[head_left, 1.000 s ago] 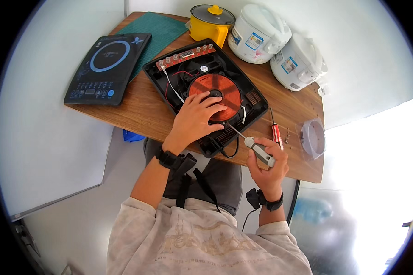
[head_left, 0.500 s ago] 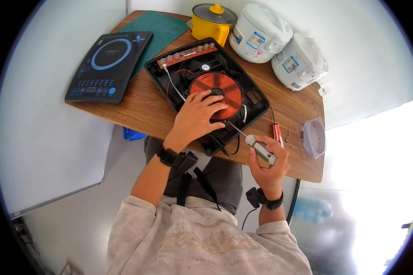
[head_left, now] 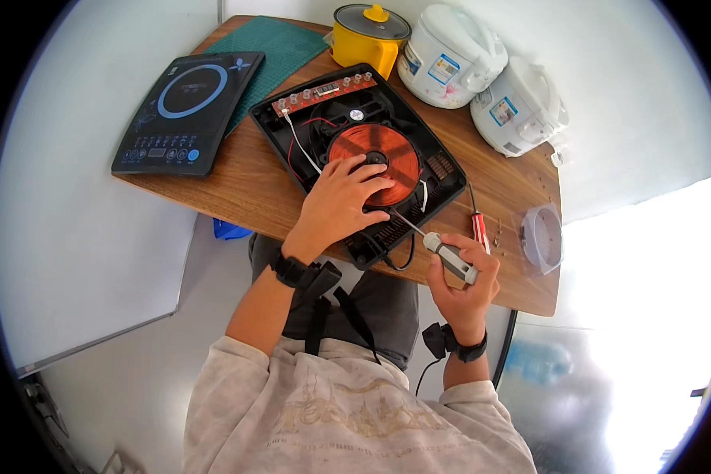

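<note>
Head view: coil point(head_left: 395, 157) under spread left hand point(head_left: 341, 201), screwdriver point(head_left: 444, 253) in curled right hand point(head_left: 474, 286).

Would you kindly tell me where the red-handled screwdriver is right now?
In the head view, the red-handled screwdriver lies on the wooden table, right of centre, between the open black housing and the clear round container.

A yellow pot point(head_left: 362, 46) stands beside a rice cooker point(head_left: 449, 57).
</note>
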Motion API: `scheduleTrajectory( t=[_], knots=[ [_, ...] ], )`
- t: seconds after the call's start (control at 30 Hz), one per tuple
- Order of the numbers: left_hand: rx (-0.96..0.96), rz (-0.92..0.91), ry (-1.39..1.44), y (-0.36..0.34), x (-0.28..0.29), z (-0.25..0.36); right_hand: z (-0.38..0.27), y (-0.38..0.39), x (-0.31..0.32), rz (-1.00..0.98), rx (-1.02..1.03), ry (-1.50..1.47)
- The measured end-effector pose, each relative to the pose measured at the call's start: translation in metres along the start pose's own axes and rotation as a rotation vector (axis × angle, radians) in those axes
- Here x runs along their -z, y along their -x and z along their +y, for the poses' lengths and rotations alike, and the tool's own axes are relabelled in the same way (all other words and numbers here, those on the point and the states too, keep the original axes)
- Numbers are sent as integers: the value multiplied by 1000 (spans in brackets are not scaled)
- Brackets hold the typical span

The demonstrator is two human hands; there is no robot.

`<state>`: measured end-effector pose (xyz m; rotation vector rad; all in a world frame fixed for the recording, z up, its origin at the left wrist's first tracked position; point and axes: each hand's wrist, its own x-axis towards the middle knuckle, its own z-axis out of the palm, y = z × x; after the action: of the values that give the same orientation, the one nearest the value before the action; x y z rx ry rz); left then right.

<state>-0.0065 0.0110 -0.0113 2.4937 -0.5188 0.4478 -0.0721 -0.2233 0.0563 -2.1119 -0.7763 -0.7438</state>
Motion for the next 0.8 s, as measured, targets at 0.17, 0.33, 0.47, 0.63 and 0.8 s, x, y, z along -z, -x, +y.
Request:
scheduleTrajectory(
  t=[0.17,0.33,0.47,0.63,0.8],
  knots=[
    [-2,2,6,1,0,1,0,-2,0,2,13,6],
    [5,-6,15,0,1,1,1,0,2,57,51,37],
    [-1,2,9,1,0,1,2,7,0,42,22,3],
    [-6,6,-1,1,1,0,2,5,1,20,33,36],
    [-4,4,5,1,1,0,4,5,1,33,26,3]
  ],
)
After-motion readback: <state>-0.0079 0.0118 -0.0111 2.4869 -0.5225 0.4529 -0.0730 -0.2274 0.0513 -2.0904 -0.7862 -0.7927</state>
